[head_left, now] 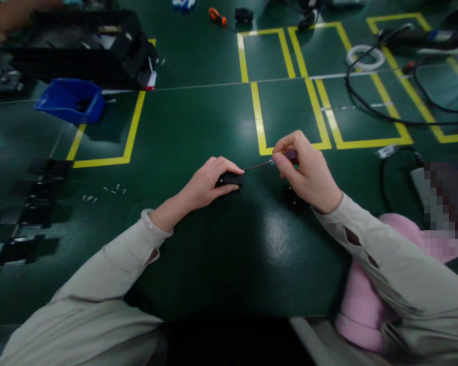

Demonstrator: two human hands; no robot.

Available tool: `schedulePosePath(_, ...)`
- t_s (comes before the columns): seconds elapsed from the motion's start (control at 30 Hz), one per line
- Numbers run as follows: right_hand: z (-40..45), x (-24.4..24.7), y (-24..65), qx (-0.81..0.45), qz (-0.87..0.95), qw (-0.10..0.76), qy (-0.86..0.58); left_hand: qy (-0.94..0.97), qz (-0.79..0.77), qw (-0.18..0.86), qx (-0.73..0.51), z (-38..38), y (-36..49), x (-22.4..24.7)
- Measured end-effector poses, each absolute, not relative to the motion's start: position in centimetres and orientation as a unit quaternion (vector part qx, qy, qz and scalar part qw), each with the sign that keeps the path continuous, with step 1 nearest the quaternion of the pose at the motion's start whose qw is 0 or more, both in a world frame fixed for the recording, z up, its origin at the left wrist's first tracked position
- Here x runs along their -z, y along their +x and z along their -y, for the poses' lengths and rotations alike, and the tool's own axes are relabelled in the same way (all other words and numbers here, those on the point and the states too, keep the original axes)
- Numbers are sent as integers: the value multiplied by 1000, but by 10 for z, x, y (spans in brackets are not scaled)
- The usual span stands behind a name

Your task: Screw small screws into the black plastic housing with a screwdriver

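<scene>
My left hand (209, 182) is closed around a small black block-shaped part (231, 179), thumb on the near side and fingers over the far side. In my right hand (308, 170) is a screwdriver (258, 165), its dark handle pinched between thumb and fingers. The thin shaft points left, and its tip meets the black part's right end by my left fingertips. Under my right wrist lies another small black part (291, 197), partly covered by the hand. Several small screws (107, 191) are scattered on the green table (198, 132) to the left.
A blue bin (72, 100) sits at the left, before a large black housing (80, 43). Black parts (40, 195) line the left side. An orange screwdriver (217, 17) lies at the back. A black cable (366, 104) loops at right; another person's arm (7, 20) reaches in top left.
</scene>
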State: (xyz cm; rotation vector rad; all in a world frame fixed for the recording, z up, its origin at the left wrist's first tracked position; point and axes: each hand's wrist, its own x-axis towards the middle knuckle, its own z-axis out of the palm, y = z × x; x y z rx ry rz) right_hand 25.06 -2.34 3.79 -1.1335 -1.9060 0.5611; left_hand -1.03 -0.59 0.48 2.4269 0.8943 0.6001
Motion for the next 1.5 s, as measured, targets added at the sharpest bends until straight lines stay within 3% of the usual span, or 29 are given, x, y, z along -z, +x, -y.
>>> schedulePosePath(1.5,23,-40,252,-240,754,402,-461,885,-328,248,-220,6,-11,-5)
